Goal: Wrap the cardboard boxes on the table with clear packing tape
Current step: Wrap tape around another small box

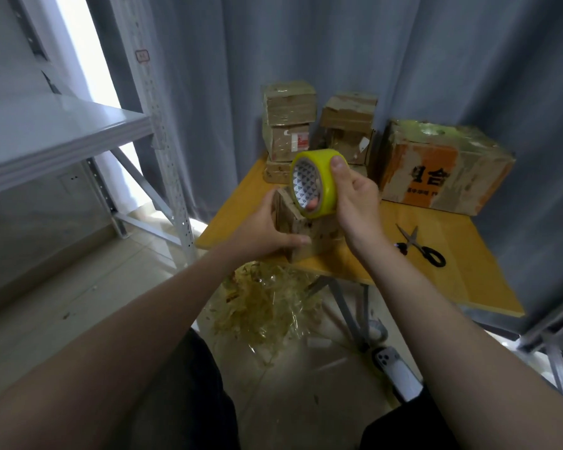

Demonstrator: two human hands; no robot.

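A small cardboard box point(309, 237) stands at the near left edge of the yellow table point(442, 287). My left hand point(260, 230) grips its left side, thumb across the front. Just above the box, my right hand point(355, 198) holds a yellowish roll of packing tape point(316, 185), thumb on the outer rim and fingers through the core. Whether a strip of tape runs from the roll to the box I cannot tell.
Taped boxes are stacked at the table's far side: a left stack point(288, 125), a middle stack point(348, 125) and a large orange-printed box point(442, 167). Black scissors point(420, 246) lie right of my hands. Crumpled tape scraps point(267, 306) lie on the floor. A metal shelf point(65, 138) stands left.
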